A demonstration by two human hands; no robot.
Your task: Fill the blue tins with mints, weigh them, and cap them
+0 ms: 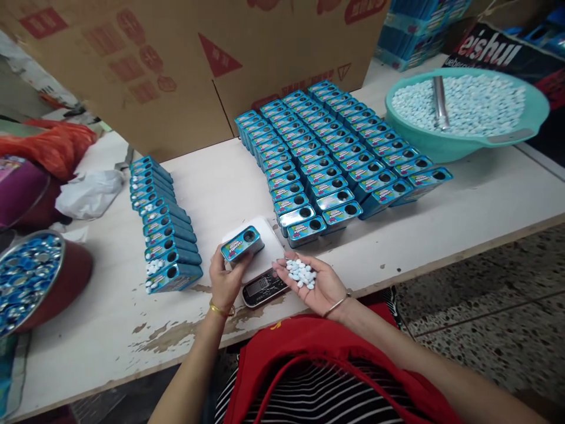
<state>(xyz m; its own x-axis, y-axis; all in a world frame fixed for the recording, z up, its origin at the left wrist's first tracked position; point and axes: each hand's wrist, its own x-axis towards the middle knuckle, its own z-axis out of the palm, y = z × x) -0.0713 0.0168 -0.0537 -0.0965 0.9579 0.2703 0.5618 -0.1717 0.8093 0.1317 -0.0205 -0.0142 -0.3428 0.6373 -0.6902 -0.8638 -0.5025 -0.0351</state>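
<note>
While your left hand [227, 277] grips the tin [242, 242] on the scale [263, 268] at centre frame, keep your cupped right hand [311, 282] level so the candies [301, 274] stay put.

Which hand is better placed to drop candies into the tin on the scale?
Right hand, probably: its open palm holds the candies beside the tin, which the left hand grips.

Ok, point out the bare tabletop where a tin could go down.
Bare white table lies between the left row of tins and the big tin block, and right of that block toward the front edge. Crowded around the scale and both hands.
</note>
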